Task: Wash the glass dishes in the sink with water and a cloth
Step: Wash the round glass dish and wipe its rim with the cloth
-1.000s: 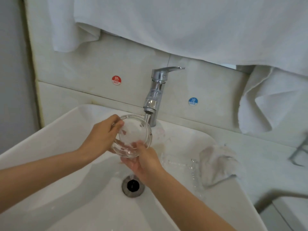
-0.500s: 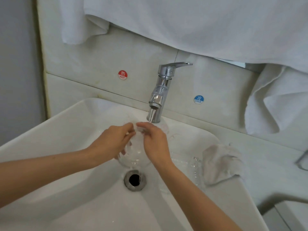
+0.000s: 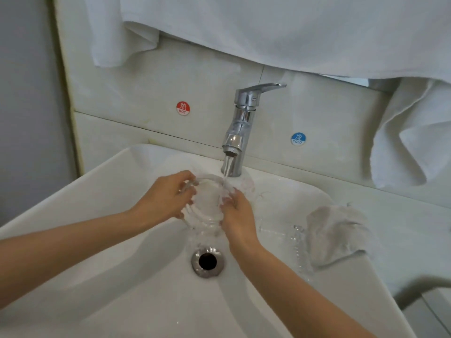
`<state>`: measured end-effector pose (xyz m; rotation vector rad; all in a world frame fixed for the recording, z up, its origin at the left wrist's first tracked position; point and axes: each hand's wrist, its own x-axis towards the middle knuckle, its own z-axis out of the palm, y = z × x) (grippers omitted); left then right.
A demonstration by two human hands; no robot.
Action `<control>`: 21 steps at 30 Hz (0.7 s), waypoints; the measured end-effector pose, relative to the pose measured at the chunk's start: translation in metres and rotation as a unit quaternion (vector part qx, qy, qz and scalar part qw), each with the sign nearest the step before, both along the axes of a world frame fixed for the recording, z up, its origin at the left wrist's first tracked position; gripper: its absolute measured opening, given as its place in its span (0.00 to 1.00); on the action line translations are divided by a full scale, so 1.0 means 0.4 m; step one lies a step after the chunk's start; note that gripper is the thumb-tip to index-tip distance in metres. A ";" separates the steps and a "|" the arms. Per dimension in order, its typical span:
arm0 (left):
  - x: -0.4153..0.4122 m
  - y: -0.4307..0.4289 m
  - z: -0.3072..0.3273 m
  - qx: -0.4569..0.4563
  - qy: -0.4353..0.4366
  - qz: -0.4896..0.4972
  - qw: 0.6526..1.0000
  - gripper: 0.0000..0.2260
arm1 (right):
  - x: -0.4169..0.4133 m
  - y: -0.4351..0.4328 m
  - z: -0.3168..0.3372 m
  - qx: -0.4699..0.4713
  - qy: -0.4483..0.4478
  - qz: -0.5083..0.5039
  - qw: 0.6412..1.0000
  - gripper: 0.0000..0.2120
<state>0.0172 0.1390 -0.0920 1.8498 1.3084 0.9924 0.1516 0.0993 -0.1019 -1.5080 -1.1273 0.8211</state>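
A clear glass bowl (image 3: 207,203) is held over the white sink (image 3: 122,276), under the water stream running from the chrome tap (image 3: 240,132). My left hand (image 3: 166,198) grips the bowl's left rim with curled fingers. My right hand (image 3: 236,218) holds its right side, fingers curled over the rim and wet from the stream. A second clear glass dish (image 3: 283,230) lies on the sink's right slope. A crumpled grey-white cloth (image 3: 336,232) rests on the sink's right rim, untouched.
The drain (image 3: 207,262) lies just below the bowl. Hot (image 3: 183,108) and cold (image 3: 298,139) stickers mark the back wall. White towels (image 3: 292,32) hang above the tap and at the right (image 3: 410,135).
The bowl was tilted up facing me with my right hand beneath it; now it sits lower and more level under the stream, with my right hand on its right rim.
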 end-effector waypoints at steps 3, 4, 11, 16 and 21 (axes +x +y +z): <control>-0.001 -0.010 -0.005 0.087 0.161 -0.064 0.981 0.07 | 0.013 -0.019 0.016 0.080 -0.140 0.068 0.985 0.18; 0.000 -0.011 -0.007 0.101 0.197 -0.072 0.972 0.07 | 0.016 -0.021 0.017 0.101 -0.173 0.086 0.976 0.17; 0.022 -0.029 0.007 0.050 0.142 -0.081 0.985 0.13 | 0.022 0.022 0.012 0.220 -0.453 0.124 0.855 0.21; 0.016 -0.024 0.017 -0.067 -0.077 -0.035 0.994 0.07 | 0.030 0.029 0.006 0.021 -0.053 0.010 0.998 0.13; 0.011 -0.022 0.029 -0.071 -0.135 -0.016 0.988 0.06 | 0.004 0.023 -0.012 -0.157 0.334 0.064 0.927 0.13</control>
